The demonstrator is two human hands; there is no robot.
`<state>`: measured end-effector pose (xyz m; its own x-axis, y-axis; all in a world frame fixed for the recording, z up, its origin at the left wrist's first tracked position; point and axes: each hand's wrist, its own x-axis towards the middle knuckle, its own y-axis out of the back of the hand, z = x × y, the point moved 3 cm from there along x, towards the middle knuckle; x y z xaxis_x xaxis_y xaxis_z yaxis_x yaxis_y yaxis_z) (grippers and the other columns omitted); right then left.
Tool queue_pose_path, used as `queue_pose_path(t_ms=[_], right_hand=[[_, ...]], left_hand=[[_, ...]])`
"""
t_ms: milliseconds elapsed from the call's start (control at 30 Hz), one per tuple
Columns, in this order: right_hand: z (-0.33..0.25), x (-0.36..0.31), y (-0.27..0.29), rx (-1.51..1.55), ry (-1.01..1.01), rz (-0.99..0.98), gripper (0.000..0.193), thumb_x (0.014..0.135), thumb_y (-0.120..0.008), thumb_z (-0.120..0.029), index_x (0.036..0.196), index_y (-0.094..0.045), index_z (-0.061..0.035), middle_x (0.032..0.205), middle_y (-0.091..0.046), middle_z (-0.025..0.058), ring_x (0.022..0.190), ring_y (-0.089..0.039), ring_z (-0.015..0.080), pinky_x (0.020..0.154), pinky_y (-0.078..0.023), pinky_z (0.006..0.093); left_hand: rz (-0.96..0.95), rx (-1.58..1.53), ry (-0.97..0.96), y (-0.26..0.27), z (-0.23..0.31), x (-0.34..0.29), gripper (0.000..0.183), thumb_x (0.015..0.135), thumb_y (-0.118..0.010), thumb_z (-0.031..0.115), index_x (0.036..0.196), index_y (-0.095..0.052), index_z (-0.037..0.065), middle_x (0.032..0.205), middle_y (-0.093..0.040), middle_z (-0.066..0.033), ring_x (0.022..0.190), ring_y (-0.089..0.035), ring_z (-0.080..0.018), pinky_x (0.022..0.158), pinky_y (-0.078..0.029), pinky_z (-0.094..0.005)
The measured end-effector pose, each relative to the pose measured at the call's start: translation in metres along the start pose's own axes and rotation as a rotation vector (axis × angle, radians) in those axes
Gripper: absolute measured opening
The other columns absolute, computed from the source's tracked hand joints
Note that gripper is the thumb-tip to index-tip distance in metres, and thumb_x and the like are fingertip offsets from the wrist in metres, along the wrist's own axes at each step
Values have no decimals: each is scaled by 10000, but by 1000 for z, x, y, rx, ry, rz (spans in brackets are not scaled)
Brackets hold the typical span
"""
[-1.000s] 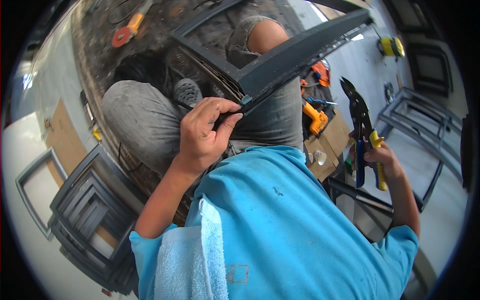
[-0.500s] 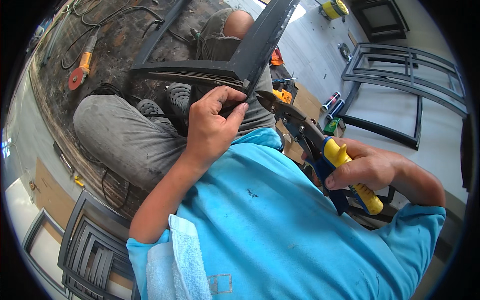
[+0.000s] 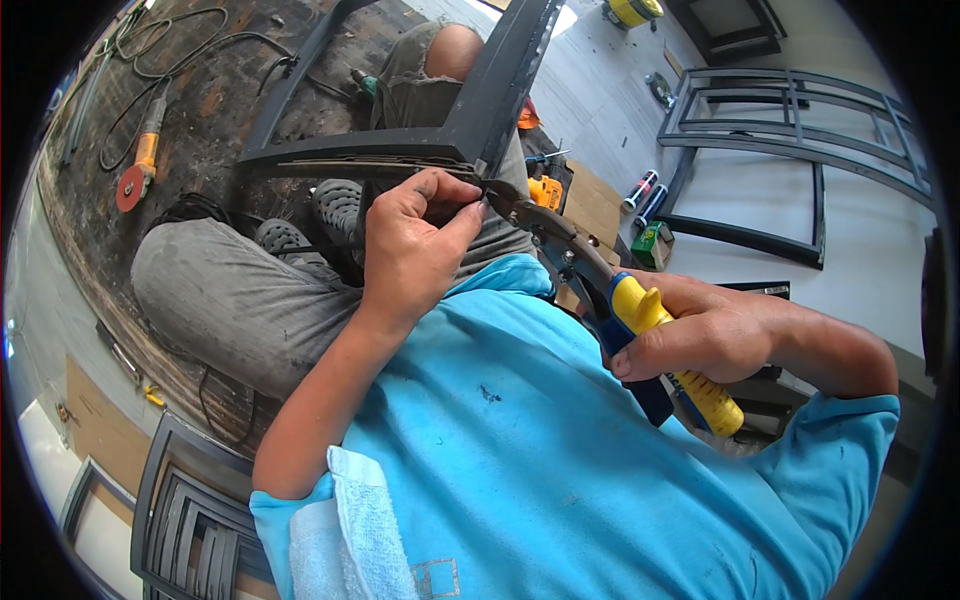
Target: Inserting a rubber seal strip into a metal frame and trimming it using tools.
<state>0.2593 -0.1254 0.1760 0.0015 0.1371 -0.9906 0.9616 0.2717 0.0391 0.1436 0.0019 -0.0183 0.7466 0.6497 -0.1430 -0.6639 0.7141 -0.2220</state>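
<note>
Fingers [image 3: 440,187] and snips [image 3: 590,262] side by side at the corner of a dark frame [image 3: 505,80]

Thumb and forefinger of the left hand [image 3: 405,260] are drawn together in a pinch just below the frame's corner; what lies between their tips is too small to make out. Right beside those tips sit the dark blades of the snips, and whether the blades are parted cannot be told. The right hand [image 3: 710,338] is wrapped around the yellow-and-blue handles, its thumb lying across them.

The frame is tilted in front of the person, one bar running up and away past a bare knee [image 3: 453,52], another running off to the left above a pair of grey clogs [image 3: 338,208]. Closer to the body come grey trousers [image 3: 220,300], a bright blue shirt [image 3: 550,460] and a pale blue towel [image 3: 355,520] hanging on the person's left side.

Farther out on the left, an orange grinder [image 3: 146,152] with a red disc lies on a dark, stained surface [image 3: 230,75]. To the right, an orange power tool [image 3: 545,192] lies beside cardboard [image 3: 597,205], with two tubes [image 3: 640,190] and a green box [image 3: 653,246] near it. Beyond them, grey metal frames [image 3: 740,142] lie on the pale floor [image 3: 585,95], and more frames [image 3: 170,480] are stacked at lower left
</note>
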Motion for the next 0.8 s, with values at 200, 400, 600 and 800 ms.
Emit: queue_pose_path(t_ms=[200,400,600,800], right_hand=[[-11,-5,-4,65,9,6,610,884,-662,-527,1197,-564,-13,1027,-607,116,980,-585,214,859,-476,381],[-10,2,-1,52,52,-6,585,904,-632,-505,1192,-607,4,1091,-635,124,1036,-603,227,922,-468,378],[-13,-1,-2,-89,-18,-1,680,867,-624,-495,1284,-515,30,1155,-622,206,1085,-606,306,950,-481,418],[-15,-1,-4,-208,-79,53,753,849,-604,-548,1300,-500,45,1138,-628,237,1095,-618,331,925,-492,454]], left_hand=[[-24,-56,30,-1,4,1,60,896,-724,32,917,-719,-24,830,-731,-31,758,-641,-52,716,-507,-218],[-66,23,-31,-2,13,5,69,893,-733,32,924,-719,-27,823,-726,-32,754,-632,-46,707,-498,-213],[-77,40,-33,1,12,4,52,902,-726,34,909,-714,-16,830,-730,-32,760,-635,-49,715,-502,-219],[-49,36,-39,1,8,2,48,904,-732,34,908,-710,-9,832,-729,-29,760,-640,-50,720,-506,-214]])
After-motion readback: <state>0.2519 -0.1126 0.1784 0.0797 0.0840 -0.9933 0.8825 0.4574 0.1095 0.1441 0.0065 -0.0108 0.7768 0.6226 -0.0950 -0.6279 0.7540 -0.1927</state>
